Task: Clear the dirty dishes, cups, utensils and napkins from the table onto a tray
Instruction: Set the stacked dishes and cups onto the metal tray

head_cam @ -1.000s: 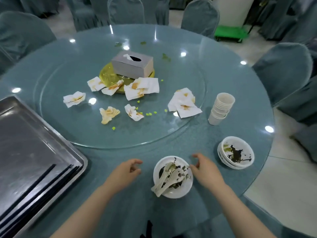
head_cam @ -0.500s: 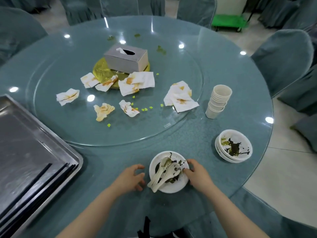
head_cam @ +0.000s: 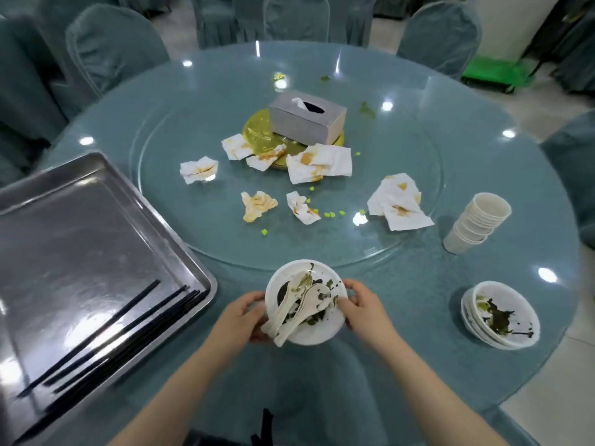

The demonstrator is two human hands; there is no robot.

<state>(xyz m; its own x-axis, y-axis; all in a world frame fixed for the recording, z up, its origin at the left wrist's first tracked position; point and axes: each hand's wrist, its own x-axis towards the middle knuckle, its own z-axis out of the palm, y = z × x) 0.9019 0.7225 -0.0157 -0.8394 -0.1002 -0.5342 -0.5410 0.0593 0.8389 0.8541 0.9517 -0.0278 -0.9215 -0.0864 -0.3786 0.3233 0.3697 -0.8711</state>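
A white dirty bowl (head_cam: 322, 333) with white soup spoons (head_cam: 299, 305) in it is near the table's front edge. My left hand (head_cam: 240, 318) grips its left rim and my right hand (head_cam: 363, 309) grips its right rim. To the left lies a steel tray (head_cam: 80, 201) with several black chopsticks (head_cam: 106, 342). A stack of dirty bowls (head_cam: 502, 317) sits at the right, with a stack of paper cups (head_cam: 476, 222) behind it. Several stained napkins (head_cam: 397, 201) lie scattered on the glass turntable (head_cam: 199, 226).
A grey tissue box (head_cam: 307, 117) stands on a gold disc (head_cam: 257, 130) at the turntable's centre. Small green food scraps (head_cam: 333, 214) dot the glass. Covered chairs (head_cam: 109, 43) ring the round table (head_cam: 434, 284), and a green trolley (head_cam: 495, 74) stands far right.
Both hands closed in on the bowl with spoons: my right hand reached its rim first, then my left hand took the other side. The view shifted to the left.
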